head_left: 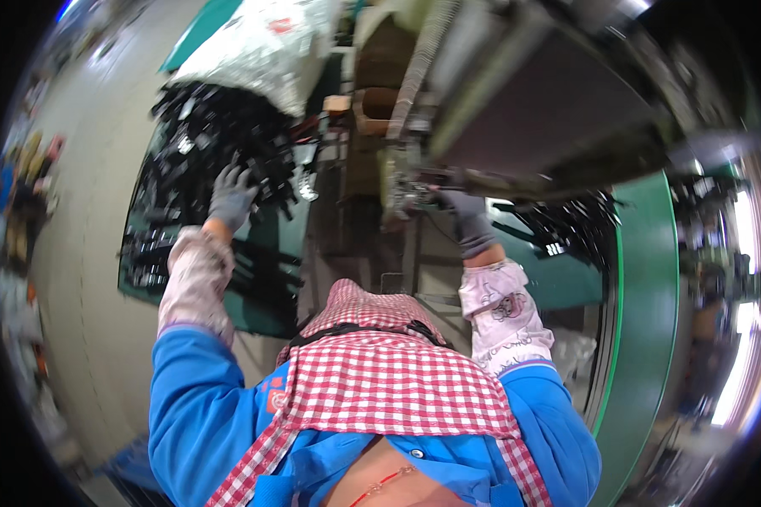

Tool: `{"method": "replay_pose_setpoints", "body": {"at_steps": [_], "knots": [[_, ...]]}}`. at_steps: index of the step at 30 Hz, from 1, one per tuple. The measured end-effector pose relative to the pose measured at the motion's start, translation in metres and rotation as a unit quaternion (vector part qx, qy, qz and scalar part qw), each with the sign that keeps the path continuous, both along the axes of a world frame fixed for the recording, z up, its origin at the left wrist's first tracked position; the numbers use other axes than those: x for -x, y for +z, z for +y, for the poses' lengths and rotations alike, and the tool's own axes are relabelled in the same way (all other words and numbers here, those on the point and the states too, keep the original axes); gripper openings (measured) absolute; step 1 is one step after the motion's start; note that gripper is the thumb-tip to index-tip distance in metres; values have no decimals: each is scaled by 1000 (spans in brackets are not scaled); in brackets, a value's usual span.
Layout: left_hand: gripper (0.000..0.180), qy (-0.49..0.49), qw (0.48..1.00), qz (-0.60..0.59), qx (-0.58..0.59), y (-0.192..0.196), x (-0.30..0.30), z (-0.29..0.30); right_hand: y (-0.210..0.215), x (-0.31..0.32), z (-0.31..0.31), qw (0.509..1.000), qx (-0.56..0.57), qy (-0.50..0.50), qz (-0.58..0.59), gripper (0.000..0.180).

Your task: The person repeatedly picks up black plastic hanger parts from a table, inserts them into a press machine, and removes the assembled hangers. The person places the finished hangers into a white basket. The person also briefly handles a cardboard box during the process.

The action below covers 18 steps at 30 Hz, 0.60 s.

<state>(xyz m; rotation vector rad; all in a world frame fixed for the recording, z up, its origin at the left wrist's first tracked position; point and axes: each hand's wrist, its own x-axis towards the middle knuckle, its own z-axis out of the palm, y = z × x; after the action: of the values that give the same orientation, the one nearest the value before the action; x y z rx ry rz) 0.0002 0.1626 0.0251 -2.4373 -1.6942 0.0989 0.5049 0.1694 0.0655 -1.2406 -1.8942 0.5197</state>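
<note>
My left hand (232, 201), in a grey glove, reaches onto a heap of black strip-like pieces (207, 152) with its fingers stretched and spread. The pieces look long, dark and glossy; their exact kind I cannot make out. My right hand (470, 224), gloved in grey too, is at the lower front of a machine (410, 190). Its fingertips are blurred and partly lost against the dark machine parts, so whatever they may hold is hidden. Just right of that hand lies a second heap of black strips (571, 224).
A white plastic sack (266, 51) lies behind the left heap on a green tabletop (266, 296). The machine's large dark body (558, 93) overhangs the right side. Along the far right runs a green-edged surface (647, 287). A small wooden block (336, 103) sits near the centre.
</note>
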Motion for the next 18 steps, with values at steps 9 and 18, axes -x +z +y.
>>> {"method": "replay_pose_setpoints", "body": {"at_steps": [9, 18], "knots": [[42, -32, 953, -269, -139, 82, -48, -77, 135, 53, -43, 981, 168, 39, 84, 36], [55, -10, 783, -607, 134, 95, -265, -155, 87, 52, -3, 956, 187, 180, 138, 32]]}}
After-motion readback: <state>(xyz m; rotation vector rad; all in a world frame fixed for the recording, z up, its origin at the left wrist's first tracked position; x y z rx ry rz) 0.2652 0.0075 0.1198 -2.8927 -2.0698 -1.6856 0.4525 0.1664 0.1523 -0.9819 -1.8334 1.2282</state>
